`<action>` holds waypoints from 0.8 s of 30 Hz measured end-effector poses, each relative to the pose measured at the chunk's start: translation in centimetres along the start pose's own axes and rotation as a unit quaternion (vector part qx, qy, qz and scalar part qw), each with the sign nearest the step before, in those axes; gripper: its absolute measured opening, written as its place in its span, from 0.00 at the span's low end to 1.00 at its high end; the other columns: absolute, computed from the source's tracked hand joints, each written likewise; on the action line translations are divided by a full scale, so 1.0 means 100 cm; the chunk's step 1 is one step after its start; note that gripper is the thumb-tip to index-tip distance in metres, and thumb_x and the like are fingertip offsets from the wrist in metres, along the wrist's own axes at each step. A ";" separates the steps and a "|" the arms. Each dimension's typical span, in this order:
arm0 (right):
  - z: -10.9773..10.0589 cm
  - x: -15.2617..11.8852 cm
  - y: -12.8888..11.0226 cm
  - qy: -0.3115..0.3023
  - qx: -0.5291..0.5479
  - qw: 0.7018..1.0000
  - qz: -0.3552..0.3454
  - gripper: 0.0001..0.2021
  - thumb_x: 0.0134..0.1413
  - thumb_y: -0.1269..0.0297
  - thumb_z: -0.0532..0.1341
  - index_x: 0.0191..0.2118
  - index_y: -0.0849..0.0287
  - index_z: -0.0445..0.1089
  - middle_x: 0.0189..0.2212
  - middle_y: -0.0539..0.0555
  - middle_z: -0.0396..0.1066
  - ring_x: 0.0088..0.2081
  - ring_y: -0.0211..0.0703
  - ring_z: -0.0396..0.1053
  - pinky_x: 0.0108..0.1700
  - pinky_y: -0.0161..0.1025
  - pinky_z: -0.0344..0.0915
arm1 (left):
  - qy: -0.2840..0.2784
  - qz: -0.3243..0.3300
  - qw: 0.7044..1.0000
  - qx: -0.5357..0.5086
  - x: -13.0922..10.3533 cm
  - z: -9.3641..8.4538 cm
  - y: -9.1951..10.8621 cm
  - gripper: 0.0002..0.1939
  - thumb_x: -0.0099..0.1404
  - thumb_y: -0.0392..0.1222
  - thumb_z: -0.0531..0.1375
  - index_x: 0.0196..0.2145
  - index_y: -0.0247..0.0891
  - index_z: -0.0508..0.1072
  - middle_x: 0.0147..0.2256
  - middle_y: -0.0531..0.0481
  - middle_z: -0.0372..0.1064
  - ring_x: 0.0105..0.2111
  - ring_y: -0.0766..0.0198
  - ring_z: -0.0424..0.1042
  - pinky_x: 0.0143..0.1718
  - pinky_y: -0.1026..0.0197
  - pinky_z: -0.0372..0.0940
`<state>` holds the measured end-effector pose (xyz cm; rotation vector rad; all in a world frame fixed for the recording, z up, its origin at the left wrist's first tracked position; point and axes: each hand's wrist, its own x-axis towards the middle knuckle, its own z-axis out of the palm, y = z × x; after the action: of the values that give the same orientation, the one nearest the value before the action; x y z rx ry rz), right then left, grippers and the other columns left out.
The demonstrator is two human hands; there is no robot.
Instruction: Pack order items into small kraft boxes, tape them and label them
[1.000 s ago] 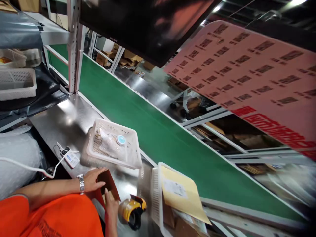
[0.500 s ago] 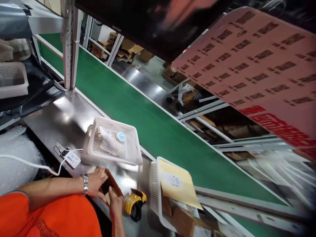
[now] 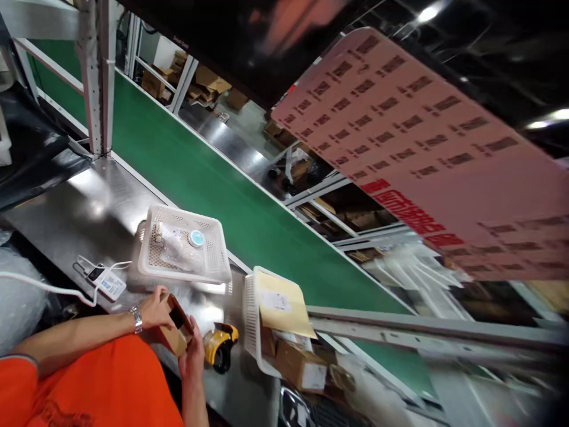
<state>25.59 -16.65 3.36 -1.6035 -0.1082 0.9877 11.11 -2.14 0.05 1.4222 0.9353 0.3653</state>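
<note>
Between my two hands is a small brown cardboard box (image 3: pixel 174 337), tilted, its top open and its inside dark. My left hand (image 3: pixel 155 309), with a metal watch on the wrist, grips the box's left side. Fingers of my right hand (image 3: pixel 192 350) close on its right side. Just right of that hand, a yellow and black tape dispenser (image 3: pixel 220 346) lies on the metal table (image 3: pixel 242 379). Behind the box stands a white perforated basket (image 3: pixel 217 249) holding a bubble-wrapped item (image 3: pixel 178 249) and a roll with a light blue centre (image 3: pixel 195 238).
At the right, another white basket (image 3: pixel 251 320) holds a yellow envelope (image 3: pixel 284 311) and cardboard boxes (image 3: pixel 293 363). A white device with a cable (image 3: pixel 111 284) lies left. Beyond the table runs a green conveyor belt (image 3: pixel 191 169). A pink board of printed codes (image 3: pixel 400 136) hangs overhead.
The box has been raised and turned, so its side and open top show more. My view has swung right, shifting the surroundings leftward.
</note>
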 end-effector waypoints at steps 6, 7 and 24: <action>-0.011 0.002 0.018 -0.062 0.015 0.998 -0.025 0.47 0.45 0.41 0.77 0.70 0.54 0.70 0.60 0.64 0.81 0.56 0.63 0.82 0.56 0.55 0.79 | 0.028 0.043 0.998 -0.025 -0.003 -0.008 0.002 0.37 0.62 0.55 0.71 0.66 0.42 0.75 0.67 0.34 0.76 0.69 0.37 0.73 0.76 0.39 0.63; -0.013 0.004 0.019 -0.070 0.008 0.997 -0.024 0.48 0.46 0.40 0.77 0.70 0.55 0.69 0.59 0.64 0.82 0.54 0.63 0.82 0.55 0.54 0.79 | 0.035 0.050 0.998 -0.015 -0.003 -0.007 0.002 0.35 0.63 0.57 0.69 0.65 0.42 0.76 0.67 0.35 0.76 0.69 0.38 0.73 0.76 0.39 0.63; -0.121 0.050 -0.014 0.150 -0.310 0.907 -0.242 0.48 0.49 0.18 0.61 0.57 0.58 0.75 0.52 0.70 0.80 0.58 0.73 0.76 0.63 0.62 0.70 | 0.135 0.045 0.989 0.038 -0.011 0.029 0.012 0.33 0.69 0.67 0.61 0.60 0.42 0.82 0.65 0.37 0.80 0.69 0.40 0.75 0.77 0.39 0.63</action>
<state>37.06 -22.70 1.29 -2.1424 -0.6284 0.3107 12.92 -4.68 1.18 1.5133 1.1145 0.6059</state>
